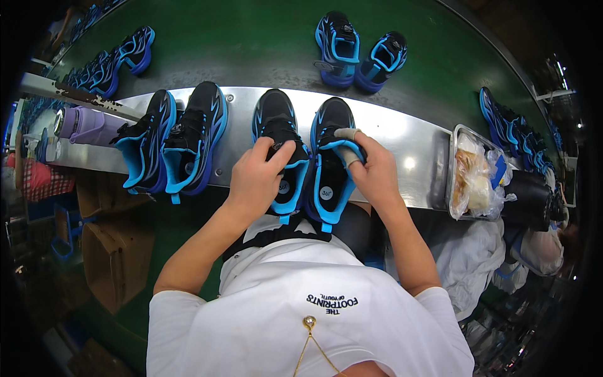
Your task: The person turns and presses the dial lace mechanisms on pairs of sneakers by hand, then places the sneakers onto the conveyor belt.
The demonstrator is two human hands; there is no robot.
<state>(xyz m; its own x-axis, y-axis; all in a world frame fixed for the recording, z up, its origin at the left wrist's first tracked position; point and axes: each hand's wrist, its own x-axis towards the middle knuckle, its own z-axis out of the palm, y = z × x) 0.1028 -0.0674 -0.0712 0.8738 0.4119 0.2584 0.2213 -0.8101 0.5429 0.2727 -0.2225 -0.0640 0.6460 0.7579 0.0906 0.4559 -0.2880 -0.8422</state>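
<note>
Two black sneakers with bright blue linings stand side by side at the metal ledge, toes pointing away from me. My left hand point(256, 179) is closed at the tongue of the left sneaker point(274, 112), thumb and forefinger pinching by a small dark part that the fingers mostly cover. Pale covers sit on some fingers of my right hand point(378, 171), which grips the collar and tongue of the right sneaker point(333, 116). Both insoles carry a round pale label, and blue heel loops hang at my edge. Left of them rests another matching pair, a sneaker point(149, 141) and its mate point(200, 122).
Beyond the metal ledge point(414, 138) runs a green conveyor surface point(251, 44) bearing a sneaker pair point(339, 53) and rows at both sides. A purple bottle point(97, 125) lies left, below a metal bar point(75, 94). Right stands a metal tray point(453, 169) of bagged items. Cardboard boxes point(116, 261) sit lower left.
</note>
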